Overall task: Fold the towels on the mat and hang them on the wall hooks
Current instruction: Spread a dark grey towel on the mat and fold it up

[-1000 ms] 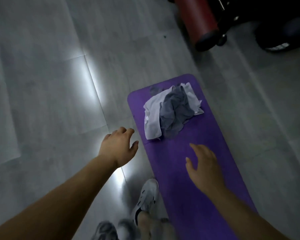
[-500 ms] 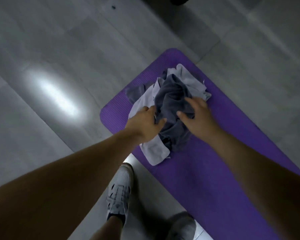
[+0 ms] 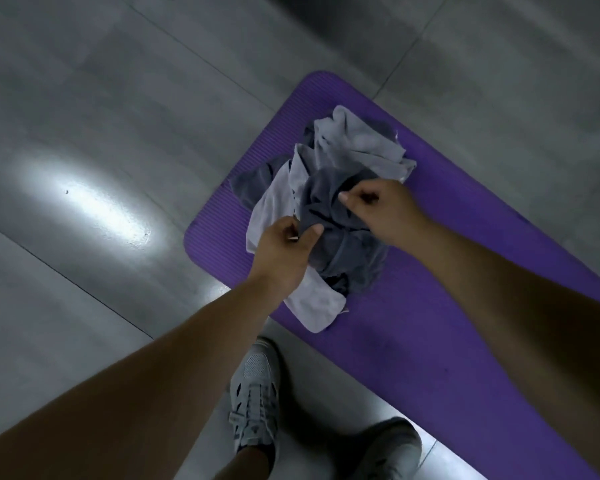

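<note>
Your left hand (image 3: 284, 251) pinches a fold of the dark grey towel (image 3: 347, 244), thumb and fingers curled tight on the cloth. Your right hand (image 3: 381, 209) grips the same towel a little further up, fingers curled in, thumb tip against the fabric. Both hands sit close together over the heap. That dark towel is crumpled and bunched, creased all over, riding on top of the pile. Under and around it lies the light grey towel (image 3: 357, 140), rumpled too, one flap spilling towards you and more of it bunched at the far side. A darker scrap of cloth pokes out on the left of the heap; whose it is, you cannot tell. All of it rests on the purple mat (image 3: 465, 306), near its rounded far end, ribbed surface showing. The mat lies on the grey tiled floor (image 3: 118, 116), and your grey shoes (image 3: 257, 386) stand just beside its near edge.
</note>
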